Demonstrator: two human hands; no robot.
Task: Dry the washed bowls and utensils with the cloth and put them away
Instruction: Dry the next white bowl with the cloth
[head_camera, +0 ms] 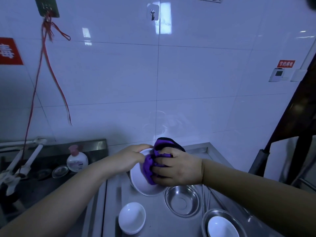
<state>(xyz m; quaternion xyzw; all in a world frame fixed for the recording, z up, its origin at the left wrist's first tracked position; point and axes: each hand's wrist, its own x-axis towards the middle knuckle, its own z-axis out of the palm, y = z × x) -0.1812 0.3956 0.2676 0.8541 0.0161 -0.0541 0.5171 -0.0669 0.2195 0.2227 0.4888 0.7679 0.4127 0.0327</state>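
While the white bowl (143, 183) is held tilted above the steel table (153, 219), its far rim is gripped by the left hand (130, 158), fingers closed over the edge. The purple cloth (153, 161) is bunched in the right hand (177, 168), whose fingers are curled shut around it, and it is pressed into the bowl's hollow.

Progress, as judged: early to middle. One bowl is being wiped; nothing is seen put away. Left on the table: a small white bowl (132, 218) at front left, an empty steel bowl (182, 200) just below the right hand, and a second steel bowl (222, 223) at front right with another white bowl (220, 227) nested inside. Thin metal utensils (209, 196), possibly chopsticks, are laid beside the steel bowls. Whether any of these are already dry cannot be told.

Orientation: the held bowl's opening is turned toward the wearer and slightly right, its rim standing steeply rather than flat. Being round, it has no long axis. The utensils' long axis runs from the far side of the table toward the near right.

A soap bottle (77, 159) stands at the sink (51, 168) on the left, well apart from the work.
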